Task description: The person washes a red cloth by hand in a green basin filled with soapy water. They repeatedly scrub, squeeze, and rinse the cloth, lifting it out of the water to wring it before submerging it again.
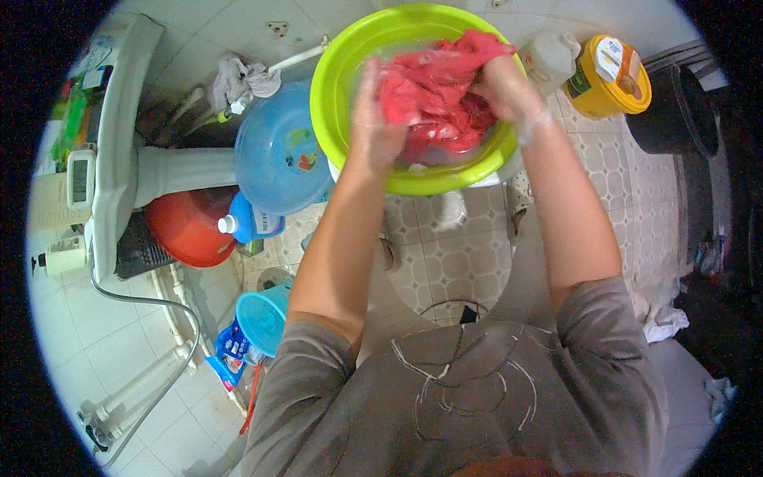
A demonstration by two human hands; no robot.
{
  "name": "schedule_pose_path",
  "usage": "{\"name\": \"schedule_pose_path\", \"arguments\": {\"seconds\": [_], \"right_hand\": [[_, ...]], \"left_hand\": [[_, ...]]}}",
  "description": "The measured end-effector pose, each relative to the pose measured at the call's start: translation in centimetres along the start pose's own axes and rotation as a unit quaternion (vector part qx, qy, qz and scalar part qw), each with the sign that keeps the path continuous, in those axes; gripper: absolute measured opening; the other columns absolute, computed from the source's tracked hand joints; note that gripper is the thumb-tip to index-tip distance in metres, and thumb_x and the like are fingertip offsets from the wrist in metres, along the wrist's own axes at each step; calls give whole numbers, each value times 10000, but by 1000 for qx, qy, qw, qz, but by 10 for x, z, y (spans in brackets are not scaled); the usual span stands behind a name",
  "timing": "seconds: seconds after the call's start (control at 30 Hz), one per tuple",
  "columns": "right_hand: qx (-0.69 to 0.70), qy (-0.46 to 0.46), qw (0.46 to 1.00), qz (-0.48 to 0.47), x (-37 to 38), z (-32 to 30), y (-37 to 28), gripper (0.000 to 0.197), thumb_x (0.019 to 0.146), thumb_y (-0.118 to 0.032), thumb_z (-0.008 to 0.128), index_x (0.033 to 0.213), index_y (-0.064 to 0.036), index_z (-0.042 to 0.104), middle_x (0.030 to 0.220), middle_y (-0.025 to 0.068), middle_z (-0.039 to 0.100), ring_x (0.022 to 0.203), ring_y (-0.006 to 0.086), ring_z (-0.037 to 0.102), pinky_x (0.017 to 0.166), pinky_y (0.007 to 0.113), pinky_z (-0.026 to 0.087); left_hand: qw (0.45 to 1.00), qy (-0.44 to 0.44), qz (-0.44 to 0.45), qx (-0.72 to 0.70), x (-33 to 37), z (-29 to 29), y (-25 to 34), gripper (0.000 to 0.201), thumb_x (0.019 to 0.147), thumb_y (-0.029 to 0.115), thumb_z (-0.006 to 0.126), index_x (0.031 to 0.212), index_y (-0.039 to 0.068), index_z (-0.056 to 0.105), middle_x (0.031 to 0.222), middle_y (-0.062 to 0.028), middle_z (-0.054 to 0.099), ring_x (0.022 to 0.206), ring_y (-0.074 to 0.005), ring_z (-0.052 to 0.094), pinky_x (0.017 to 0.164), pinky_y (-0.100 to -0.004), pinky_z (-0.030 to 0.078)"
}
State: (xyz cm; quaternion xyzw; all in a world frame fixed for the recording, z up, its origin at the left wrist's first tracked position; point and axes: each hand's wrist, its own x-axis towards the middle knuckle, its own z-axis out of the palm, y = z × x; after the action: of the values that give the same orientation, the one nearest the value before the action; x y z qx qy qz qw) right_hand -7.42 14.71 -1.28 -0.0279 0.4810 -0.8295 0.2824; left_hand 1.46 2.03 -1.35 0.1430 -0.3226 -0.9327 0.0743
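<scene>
A wet red cloth (pixel 433 87), bunched up and with suds on it, is in a lime-green basin (pixel 338 147) in front of me. On the cloth's right side, my right hand (pixel 509 89) is closed around a fold of it, with foam on the wrist. My left hand (pixel 378 119) is against the cloth's left edge, inside the basin's rim. Motion smears its fingers, so their grip is not clear. Some water shows under the cloth, and part of the cloth is blurred too.
A blue translucent basin (pixel 266 151), a red basin (pixel 187 230) and a blue bottle (pixel 256 220) stand left, by a white pedestal sink (pixel 127 119). On the right are a whitish jug (pixel 548 63), a yellow bucket (pixel 608 87) and a black bin (pixel 668 115). Patterned tiles (pixel 445 262) cover the floor.
</scene>
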Motion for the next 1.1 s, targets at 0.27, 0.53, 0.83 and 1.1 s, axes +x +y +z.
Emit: {"name": "schedule_pose_path", "arguments": {"seconds": [0.27, 0.53, 0.83, 1.1], "right_hand": [[-378, -123, 916, -50, -25, 30, 28, 285, 805, -203, 404, 978, -31, 552, 963, 164, 581, 886, 312, 555, 809, 373, 416], [374, 4, 917, 137, -15, 7, 40, 401, 850, -274, 417, 1152, -9, 407, 1177, 177, 442, 1094, 317, 433, 950, 437, 326], [332, 23, 939, 84, -11, 24, 29, 310, 842, -268, 436, 1056, -52, 493, 1047, 116, 545, 980, 247, 522, 895, 392, 391], [-113, 201, 966, -119, -17, 36, 88, 204, 765, -224, 502, 714, -34, 557, 719, 71, 563, 601, 163, 492, 531, 336, 379]], "left_hand": [[990, -17, -6, 142, 13, -15, -11, 352, 784, 150, 574, 1092, 12, 472, 1012, -97, 553, 908, -186, 540, 784, -298, 438], [985, -110, -58, -117, 7, -28, 21, 340, 854, 323, 435, 1049, 53, 505, 975, -111, 581, 772, -208, 586, 588, -284, 497], [992, 23, 33, 117, 13, -30, 8, 376, 783, 210, 531, 1125, 67, 466, 1064, -107, 531, 912, -217, 534, 863, -370, 391], [843, 133, 131, 505, 2, -7, -15, 269, 728, 171, 618, 925, 14, 526, 838, -120, 587, 817, -210, 540, 742, -306, 424]]}}
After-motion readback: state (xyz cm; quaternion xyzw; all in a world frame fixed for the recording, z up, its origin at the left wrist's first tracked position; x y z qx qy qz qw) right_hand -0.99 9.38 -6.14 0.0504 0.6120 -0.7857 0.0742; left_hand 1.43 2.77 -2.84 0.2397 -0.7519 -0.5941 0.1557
